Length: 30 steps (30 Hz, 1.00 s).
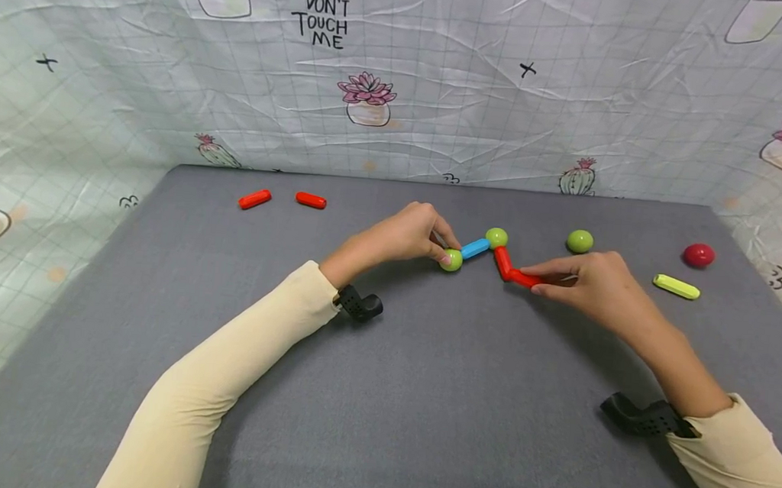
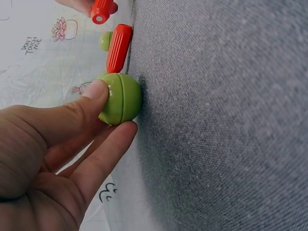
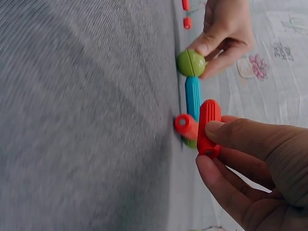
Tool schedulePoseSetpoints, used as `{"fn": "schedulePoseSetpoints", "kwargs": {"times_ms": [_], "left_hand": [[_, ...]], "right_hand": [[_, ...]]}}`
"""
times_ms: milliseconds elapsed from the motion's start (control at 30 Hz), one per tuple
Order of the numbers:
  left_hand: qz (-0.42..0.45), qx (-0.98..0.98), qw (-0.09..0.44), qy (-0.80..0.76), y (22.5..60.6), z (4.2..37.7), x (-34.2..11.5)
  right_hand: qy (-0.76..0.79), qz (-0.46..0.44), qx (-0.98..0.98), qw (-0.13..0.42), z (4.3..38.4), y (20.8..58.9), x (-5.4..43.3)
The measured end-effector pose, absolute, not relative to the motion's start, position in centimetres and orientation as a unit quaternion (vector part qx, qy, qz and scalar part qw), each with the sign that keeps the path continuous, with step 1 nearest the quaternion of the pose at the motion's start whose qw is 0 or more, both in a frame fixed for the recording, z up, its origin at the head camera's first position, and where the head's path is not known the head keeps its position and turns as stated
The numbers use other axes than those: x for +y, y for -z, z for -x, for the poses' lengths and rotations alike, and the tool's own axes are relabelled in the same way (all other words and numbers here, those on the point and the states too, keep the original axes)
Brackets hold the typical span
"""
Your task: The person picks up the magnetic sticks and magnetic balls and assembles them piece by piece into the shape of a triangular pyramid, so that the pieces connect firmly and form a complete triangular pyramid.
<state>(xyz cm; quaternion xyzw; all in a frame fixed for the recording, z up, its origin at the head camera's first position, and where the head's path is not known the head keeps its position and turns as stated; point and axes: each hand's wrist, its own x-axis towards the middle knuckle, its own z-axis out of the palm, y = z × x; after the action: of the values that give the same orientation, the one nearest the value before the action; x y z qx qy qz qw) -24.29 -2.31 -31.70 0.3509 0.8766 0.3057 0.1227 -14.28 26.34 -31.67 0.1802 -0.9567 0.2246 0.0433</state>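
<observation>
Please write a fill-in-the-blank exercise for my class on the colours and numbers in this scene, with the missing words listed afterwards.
1. The left hand pinches a ____ ball.
2. A ____ rod lies between that ball and a second ball.
3. The right hand holds a ____ rod.
4. On the left side of the table, in the head view, lie ____ loose red rods.

Missing words: green; blue; red; two.
</observation>
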Motion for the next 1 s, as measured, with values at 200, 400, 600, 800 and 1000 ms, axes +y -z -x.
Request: {"fn": "schedulePoseSetpoints", "kwargs": {"times_ms": [200, 400, 600, 800, 1000], "left_hand": [[-0.341, 0.880, 0.119, -0.309, 31.8, 24.1, -2.1], [-0.337, 0.883, 0.117, -0.304, 31.7, 23.9, -2.2], [-0.338, 0.883, 0.121, -0.304, 31.6, 24.0, -2.1], [-0.335, 0.883, 0.127, -0.304, 31.7, 24.1, -2.0], [-0.335, 0.884, 0.126, -0.300, 31.6, 24.2, -2.0]], "right_hand": [[-0.244, -0.202, -0.948, 0.042, 14.7, 31.8, 25.1], [-0.252, -0.228, -0.939, 0.045, 15.0, 32.0, 24.0], [-0.248, -0.221, -0.943, 0.027, 15.0, 32.0, 23.2], [-0.251, -0.235, -0.939, 0.026, 15.2, 32.2, 22.8], [-0.249, -0.258, -0.933, 0.034, 15.8, 32.6, 22.3]]}}
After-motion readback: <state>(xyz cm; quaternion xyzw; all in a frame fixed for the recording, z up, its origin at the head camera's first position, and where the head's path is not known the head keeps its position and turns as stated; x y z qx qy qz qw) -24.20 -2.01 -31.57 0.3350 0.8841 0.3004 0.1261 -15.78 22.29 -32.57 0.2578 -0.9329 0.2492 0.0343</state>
